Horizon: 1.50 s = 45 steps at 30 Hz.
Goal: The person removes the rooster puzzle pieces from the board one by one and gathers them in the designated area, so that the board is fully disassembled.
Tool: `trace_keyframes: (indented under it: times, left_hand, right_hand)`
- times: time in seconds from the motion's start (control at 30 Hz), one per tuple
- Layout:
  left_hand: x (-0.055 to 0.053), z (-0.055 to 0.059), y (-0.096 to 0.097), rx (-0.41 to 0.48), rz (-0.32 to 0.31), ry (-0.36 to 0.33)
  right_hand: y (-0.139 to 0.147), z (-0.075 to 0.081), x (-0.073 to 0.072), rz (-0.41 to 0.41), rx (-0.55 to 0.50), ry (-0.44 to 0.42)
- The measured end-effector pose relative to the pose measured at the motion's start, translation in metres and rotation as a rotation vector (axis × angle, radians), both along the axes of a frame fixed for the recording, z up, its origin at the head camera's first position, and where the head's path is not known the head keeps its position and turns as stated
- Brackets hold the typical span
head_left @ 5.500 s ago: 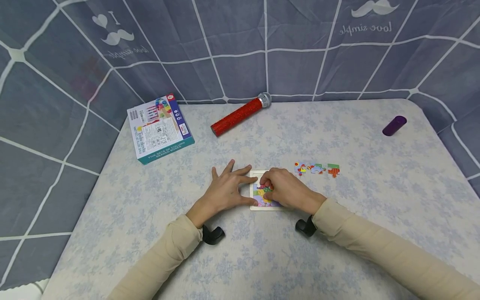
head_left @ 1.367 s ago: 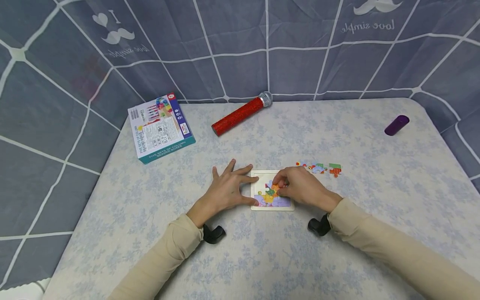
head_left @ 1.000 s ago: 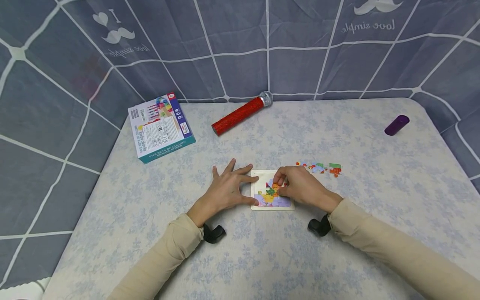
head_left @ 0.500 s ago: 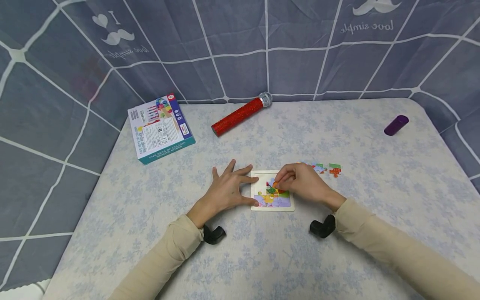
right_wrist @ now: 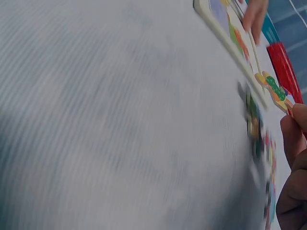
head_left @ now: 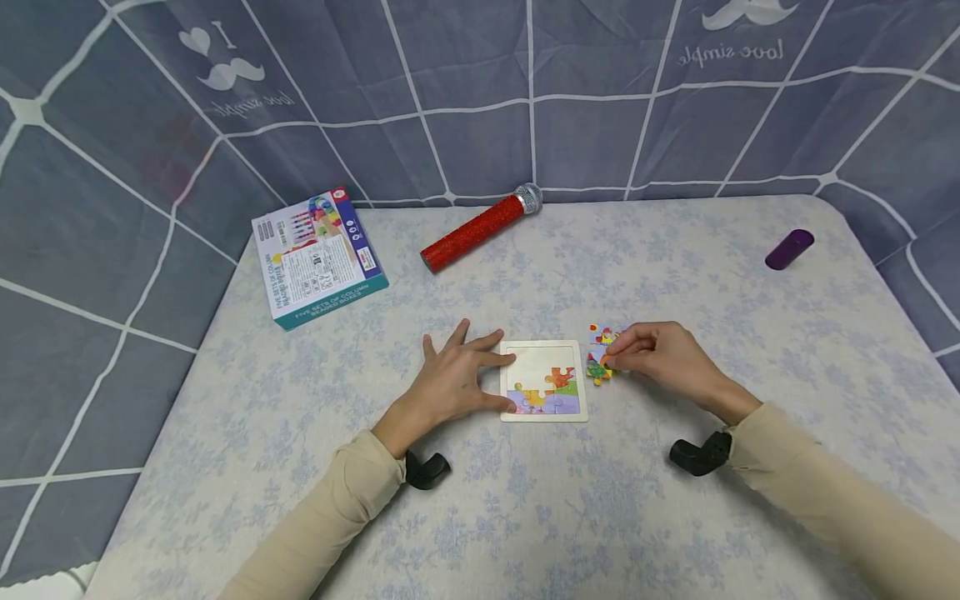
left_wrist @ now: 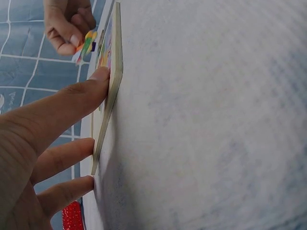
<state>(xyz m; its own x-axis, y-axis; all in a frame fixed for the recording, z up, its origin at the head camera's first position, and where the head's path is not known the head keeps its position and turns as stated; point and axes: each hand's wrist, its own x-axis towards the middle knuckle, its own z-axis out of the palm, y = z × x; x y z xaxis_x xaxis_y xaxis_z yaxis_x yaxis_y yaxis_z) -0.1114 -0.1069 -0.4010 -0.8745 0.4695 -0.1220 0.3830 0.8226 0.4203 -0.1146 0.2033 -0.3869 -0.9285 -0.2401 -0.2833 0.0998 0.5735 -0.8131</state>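
A small white-framed puzzle tray [head_left: 544,418] lies in the middle of the table. Along its bottom are purple and yellow pieces [head_left: 535,398], with an orange-red piece [head_left: 561,377] above them at the right. My left hand [head_left: 459,379] is spread at the tray's left side; its thumb and a finger touch the frame, as the left wrist view confirms. To the right of the tray, my right hand [head_left: 667,358] pinches a green and yellow puzzle piece [head_left: 597,370] between thumb and fingertips, held off the table in the right wrist view.
Loose puzzle pieces [head_left: 602,334] lie behind the right hand, which hides some; they are blurred in the right wrist view. Further back are a red glitter microphone [head_left: 476,233], a boxed bead set [head_left: 318,257] and a purple cylinder [head_left: 789,249]. A patterned curtain [head_left: 480,100] hangs behind.
My right hand has taken the green and yellow puzzle piece out of the tray and carried it right, beyond the frame. The left hand has stayed at the tray's left edge.
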Motion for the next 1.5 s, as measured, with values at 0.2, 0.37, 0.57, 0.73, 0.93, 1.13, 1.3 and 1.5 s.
trace_keyframes:
  times: [0.2, 0.37, 0.57, 0.73, 0.93, 1.13, 1.3, 1.5]
  left_hand:
    - [0.0, -0.001, 0.0, -0.002, 0.002, -0.003]
    - [0.0, -0.001, 0.0, -0.007, 0.002, -0.004]
    - [0.0, -0.001, 0.001, -0.006, 0.001, -0.008]
    - [-0.001, 0.0, 0.001, -0.003, 0.001, -0.006]
    - [0.0, -0.001, 0.001, -0.001, 0.004, 0.001]
    - [0.001, 0.0, 0.0, 0.002, 0.005, 0.0]
    - [0.001, 0.0, 0.0, 0.002, 0.002, 0.001]
    - [0.001, -0.001, 0.0, 0.007, 0.003, 0.005]
  right_hand:
    - [0.03, -0.001, 0.004, -0.037, 0.028, -0.016]
    - [0.042, -0.004, 0.005, -0.062, 0.041, -0.024]
    - [0.041, -0.007, 0.004, -0.057, 0.138, 0.032]
    - [0.035, -0.007, 0.004, -0.028, 0.211, 0.132]
    - [0.031, -0.005, 0.002, -0.01, 0.239, 0.178]
    - [0.03, -0.007, 0.002, -0.009, 0.24, 0.191]
    - [0.03, -0.009, 0.004, -0.004, 0.251, 0.191]
    - [0.03, -0.008, 0.004, 0.001, 0.259, 0.204]
